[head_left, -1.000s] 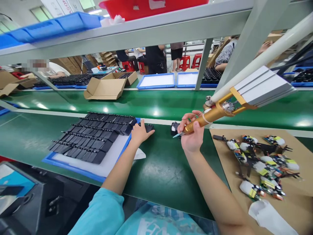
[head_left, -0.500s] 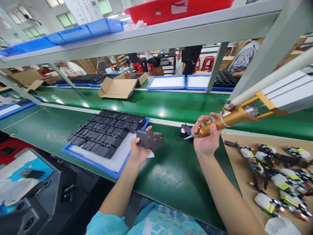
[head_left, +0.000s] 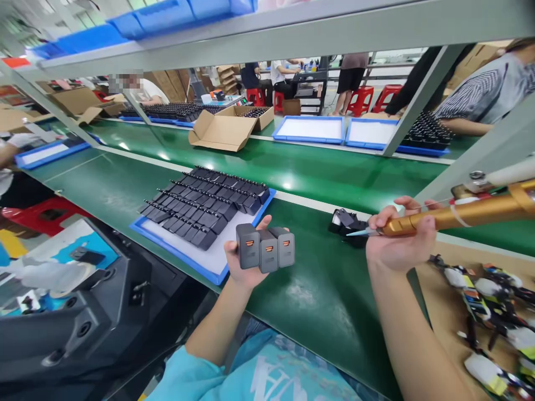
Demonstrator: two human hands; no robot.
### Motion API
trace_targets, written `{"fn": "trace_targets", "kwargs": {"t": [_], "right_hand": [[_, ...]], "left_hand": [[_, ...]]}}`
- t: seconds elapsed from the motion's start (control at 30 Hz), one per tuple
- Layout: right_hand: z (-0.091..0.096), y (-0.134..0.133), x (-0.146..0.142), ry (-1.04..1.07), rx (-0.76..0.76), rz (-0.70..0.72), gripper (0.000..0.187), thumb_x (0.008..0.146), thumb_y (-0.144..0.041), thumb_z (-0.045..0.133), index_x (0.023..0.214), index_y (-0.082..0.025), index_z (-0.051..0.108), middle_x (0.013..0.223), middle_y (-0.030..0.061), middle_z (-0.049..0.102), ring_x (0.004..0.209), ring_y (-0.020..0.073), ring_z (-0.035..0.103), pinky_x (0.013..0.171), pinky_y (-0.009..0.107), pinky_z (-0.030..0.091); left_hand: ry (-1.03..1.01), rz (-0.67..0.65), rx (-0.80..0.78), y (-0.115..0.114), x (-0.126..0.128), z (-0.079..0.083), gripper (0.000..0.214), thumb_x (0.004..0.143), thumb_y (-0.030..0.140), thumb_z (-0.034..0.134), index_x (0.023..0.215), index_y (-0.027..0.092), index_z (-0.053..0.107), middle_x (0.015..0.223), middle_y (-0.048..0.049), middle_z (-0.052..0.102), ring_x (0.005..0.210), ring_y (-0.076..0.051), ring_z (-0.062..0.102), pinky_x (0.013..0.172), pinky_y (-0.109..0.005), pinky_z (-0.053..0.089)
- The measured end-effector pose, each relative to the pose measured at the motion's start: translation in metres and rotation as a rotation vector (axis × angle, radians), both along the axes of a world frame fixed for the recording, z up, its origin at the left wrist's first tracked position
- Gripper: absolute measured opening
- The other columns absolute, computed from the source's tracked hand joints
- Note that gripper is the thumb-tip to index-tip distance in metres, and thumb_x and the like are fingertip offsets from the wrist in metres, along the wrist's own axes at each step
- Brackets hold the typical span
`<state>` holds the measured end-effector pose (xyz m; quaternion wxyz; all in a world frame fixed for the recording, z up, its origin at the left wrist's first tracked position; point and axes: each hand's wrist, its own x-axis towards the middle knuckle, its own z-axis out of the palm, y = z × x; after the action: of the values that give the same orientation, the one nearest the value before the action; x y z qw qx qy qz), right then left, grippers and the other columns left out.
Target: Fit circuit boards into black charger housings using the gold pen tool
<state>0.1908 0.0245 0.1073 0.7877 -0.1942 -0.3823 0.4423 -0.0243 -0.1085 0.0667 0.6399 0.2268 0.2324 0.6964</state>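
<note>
Three black charger blocks [head_left: 270, 250] with orange ports sit side by side in my left hand [head_left: 243, 274], its thumb pressed against their left side. They are held above the green work surface. Fingers curled, my right hand [head_left: 395, 245] grips a gold dispensing gun [head_left: 418, 224] with a pale blue tapered nozzle [head_left: 360, 233], pointing left. Just beyond the nozzle lies a small cluster of black casing parts [head_left: 345, 219], one with white inside. Left of my left hand, rows of black casings [head_left: 196, 203] fill much of a blue-rimmed tray [head_left: 178, 258] with a white liner.
Circuit boards with white and yellow parts [head_left: 480, 301] lie on cardboard [head_left: 438, 301] at right. A shelf beam [head_left: 267, 55] crosses overhead. Beyond are an open carton [head_left: 221, 133] and blue-rimmed trays [head_left: 308, 129]. A black machine [head_left: 79, 334] stands lower left. Several people work nearby.
The view has shifted, so the benches sit elsewhere in the picture. The chargers have turned so their port faces point at me. My right hand keeps the gun and appears farther right.
</note>
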Motion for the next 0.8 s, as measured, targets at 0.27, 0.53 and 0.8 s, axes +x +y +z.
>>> {"fn": "trace_targets", "kwargs": {"t": [0.27,0.53,0.8], "right_hand": [[-0.002,0.004,0.001,-0.034,0.01,-0.021,0.035,0.074,-0.046,0.054,0.1,-0.026,0.041,0.084,-0.0048,0.056,0.042,0.0087,0.044,0.035,0.024,0.032],[-0.001,0.004,-0.001,-0.028,0.023,-0.036,0.034,0.074,-0.044,0.053,0.098,-0.025,0.039,0.081,-0.0051,0.057,0.04,0.0079,0.043,0.034,0.023,0.031],[0.0,0.004,-0.002,-0.027,0.004,-0.04,0.037,0.072,-0.046,0.053,0.098,-0.025,0.038,0.078,-0.0055,0.056,0.039,0.0082,0.042,0.033,0.023,0.029]], "left_hand": [[-0.001,0.028,0.006,-0.007,-0.01,-0.004,0.094,0.061,0.069,0.062,0.14,0.022,0.041,0.119,-0.0157,0.061,0.112,-0.038,0.056,0.091,-0.055,0.043],[0.067,0.038,0.002,-0.01,-0.011,-0.004,0.096,0.057,0.072,0.06,0.138,0.024,0.043,0.118,-0.0142,0.061,0.11,-0.039,0.057,0.088,-0.056,0.045],[0.114,0.021,0.035,-0.013,-0.005,0.007,0.1,0.045,0.068,0.07,0.131,0.023,0.047,0.112,-0.0145,0.062,0.11,-0.043,0.057,0.093,-0.061,0.04]]}}
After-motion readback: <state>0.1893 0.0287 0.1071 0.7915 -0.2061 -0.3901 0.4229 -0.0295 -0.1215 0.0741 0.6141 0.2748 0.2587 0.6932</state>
